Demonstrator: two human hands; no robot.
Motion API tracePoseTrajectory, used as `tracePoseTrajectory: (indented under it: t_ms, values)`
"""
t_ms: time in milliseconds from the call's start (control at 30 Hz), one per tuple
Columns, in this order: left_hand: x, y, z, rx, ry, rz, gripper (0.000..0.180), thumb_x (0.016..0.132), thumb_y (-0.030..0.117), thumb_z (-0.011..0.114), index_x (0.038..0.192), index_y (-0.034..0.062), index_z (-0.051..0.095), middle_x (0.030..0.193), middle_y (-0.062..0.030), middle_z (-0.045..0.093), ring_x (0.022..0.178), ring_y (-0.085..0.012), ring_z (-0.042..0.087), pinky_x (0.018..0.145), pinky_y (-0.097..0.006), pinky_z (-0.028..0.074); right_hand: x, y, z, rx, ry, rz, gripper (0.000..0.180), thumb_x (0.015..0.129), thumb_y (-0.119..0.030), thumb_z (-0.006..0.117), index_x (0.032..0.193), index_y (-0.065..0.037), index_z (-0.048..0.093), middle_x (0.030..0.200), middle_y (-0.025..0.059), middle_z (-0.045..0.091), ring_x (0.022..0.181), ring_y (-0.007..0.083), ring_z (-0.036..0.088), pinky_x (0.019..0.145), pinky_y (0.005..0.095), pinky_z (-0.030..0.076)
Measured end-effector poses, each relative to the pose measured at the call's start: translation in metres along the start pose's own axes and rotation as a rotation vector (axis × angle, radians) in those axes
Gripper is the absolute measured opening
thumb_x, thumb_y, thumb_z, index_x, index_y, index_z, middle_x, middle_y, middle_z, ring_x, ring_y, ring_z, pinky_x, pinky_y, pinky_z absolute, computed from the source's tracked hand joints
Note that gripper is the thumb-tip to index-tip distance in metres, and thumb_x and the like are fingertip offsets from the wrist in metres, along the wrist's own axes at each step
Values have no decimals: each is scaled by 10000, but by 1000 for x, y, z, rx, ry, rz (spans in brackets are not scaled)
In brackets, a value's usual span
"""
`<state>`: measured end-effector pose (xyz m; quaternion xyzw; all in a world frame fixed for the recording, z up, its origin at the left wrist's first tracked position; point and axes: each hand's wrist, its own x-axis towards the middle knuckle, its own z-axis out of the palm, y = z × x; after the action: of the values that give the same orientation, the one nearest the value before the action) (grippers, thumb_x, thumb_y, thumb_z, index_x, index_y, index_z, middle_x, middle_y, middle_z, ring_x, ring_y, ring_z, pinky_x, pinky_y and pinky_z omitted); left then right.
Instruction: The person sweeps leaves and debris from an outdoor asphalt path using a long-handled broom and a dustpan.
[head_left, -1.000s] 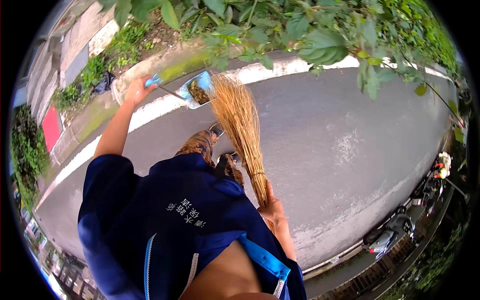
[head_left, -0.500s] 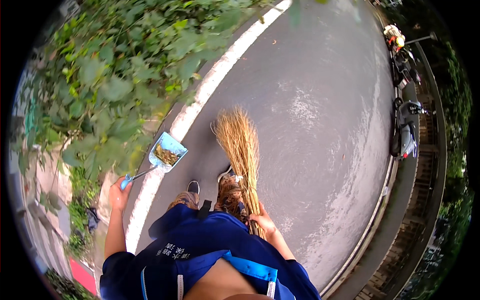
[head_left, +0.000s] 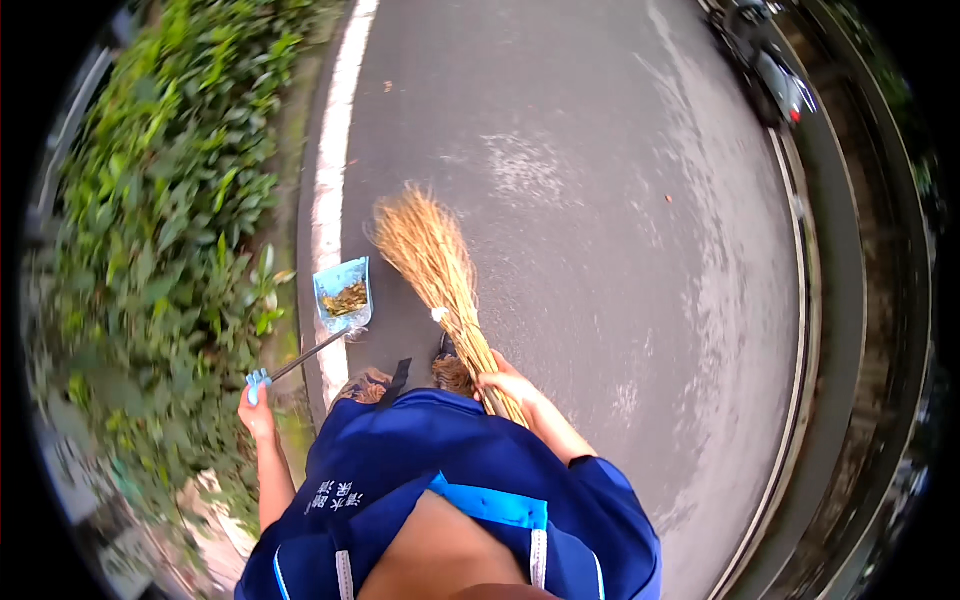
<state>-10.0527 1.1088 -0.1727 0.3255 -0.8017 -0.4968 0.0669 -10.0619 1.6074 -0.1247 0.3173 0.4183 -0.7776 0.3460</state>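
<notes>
My left hand [head_left: 258,408] is closed round the light-blue grip of a long-handled dustpan [head_left: 361,283]. The pan hangs ahead of me over the white road line, and a heap of dry leaves [head_left: 346,299] lies in it. In my right hand [head_left: 512,388] is a straw broom [head_left: 432,257], gripped near the lower end of its bundled stalks. Its bristles fan out forward and to the left, just right of the dustpan. From this view I cannot tell whether the bristles touch the road.
A grey road [head_left: 580,260] stretches ahead, with a white line [head_left: 333,170] along its left side. Dense green bushes [head_left: 190,200] border it on the left. At the far right a parked scooter [head_left: 775,80] stands by the kerb. A few small leaves [head_left: 668,198] dot the asphalt.
The view has turned and moved forward along the road; one scooter remains visible at right. The broom now slants further left, its bristles nearer the dustpan. Both hands keep their holds.
</notes>
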Motion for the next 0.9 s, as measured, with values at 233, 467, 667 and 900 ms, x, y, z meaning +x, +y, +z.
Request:
tracePoseTrajectory:
  t_ms: [233,467,667,900]
  values:
    - [93,97,98,-46,-97,19,241,856,97,651,1055,-38,628,914,-32,669,773,-91,584,728,-236,462,42,-132,20,136,56,9,654,703,6,584,1297,-61,317,822,122,578,616,196,612,549,307,533]
    - [200,122,217,6,-204,125,290,817,136,683,1048,-33,633,891,-64,682,767,-124,612,740,-278,479,59,-217,0,250,300,-144,560,702,6,574,1223,-85,389,800,139,574,628,211,607,554,328,539]
    - [264,184,294,90,-264,191,281,810,156,678,1039,-4,647,865,-93,692,766,-162,636,724,-315,484,31,-275,-2,630,453,-233,415,803,-147,647,1148,-28,449,864,156,607,712,233,635,651,334,569]
    - [298,248,387,316,-264,239,310,793,222,691,1031,26,657,852,-120,692,756,-217,652,719,-351,488,21,-264,-88,388,770,-393,369,772,-94,681,1068,-72,463,729,56,569,555,171,587,489,312,515]
